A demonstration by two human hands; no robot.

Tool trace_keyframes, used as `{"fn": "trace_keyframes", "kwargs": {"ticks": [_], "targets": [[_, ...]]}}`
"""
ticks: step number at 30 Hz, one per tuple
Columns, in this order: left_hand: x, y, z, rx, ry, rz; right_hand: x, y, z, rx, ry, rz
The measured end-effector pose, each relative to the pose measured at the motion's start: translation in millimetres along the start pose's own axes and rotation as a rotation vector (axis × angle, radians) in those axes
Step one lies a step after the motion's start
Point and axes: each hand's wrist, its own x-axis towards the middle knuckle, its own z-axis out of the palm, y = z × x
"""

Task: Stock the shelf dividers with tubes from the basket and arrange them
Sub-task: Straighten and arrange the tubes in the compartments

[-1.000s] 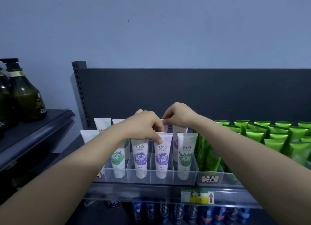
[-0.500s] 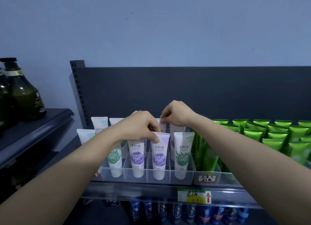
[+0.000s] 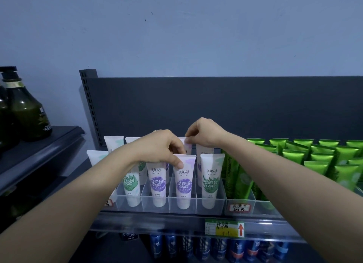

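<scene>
The left grip (image 3: 163, 147) pinches the top of a purple "maxam" tube (image 3: 183, 184); the right grip (image 3: 206, 134) pinches the rear tube (image 3: 188, 147) behind.

Back-row tubes (image 3: 205, 151) mostly obscured; dark bottles (image 3: 25, 113) cropped at left edge

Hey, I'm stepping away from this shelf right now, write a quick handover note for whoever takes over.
Left hand: grips the top of the front purple tube, second from the right in the white tubes' front row.
Right hand: pinches the top of the rear tube just behind it.
Done: the clear dividers hold upright tubes along the front, with more behind.
Left: seat and straighten these two tubes. The basket is out of view, so remaining stock is unknown.
</scene>
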Motion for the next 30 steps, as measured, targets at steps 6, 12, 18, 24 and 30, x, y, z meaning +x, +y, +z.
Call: {"fn": "trace_keyframes", "kwargs": {"ticks": [6, 12, 18, 24, 30], "targets": [[6, 7, 2, -0.046, 0.075, 0.024, -7, 4, -17, -0.012, -0.050, -0.003], [19, 31, 17, 0.006, 0.129, 0.066, -15, 19, -36, -0.108, -0.144, 0.043], [23, 38, 24, 0.063, 0.122, 0.055, -17, 27, -32, -0.107, -0.103, 0.048], [25, 36, 23, 0.050, 0.120, 0.060, -20, 27, -34, -0.098, -0.099, 0.024], [24, 36, 21, 0.052, 0.104, 0.051, -20, 27, -31, -0.081, -0.092, 0.017]]}}
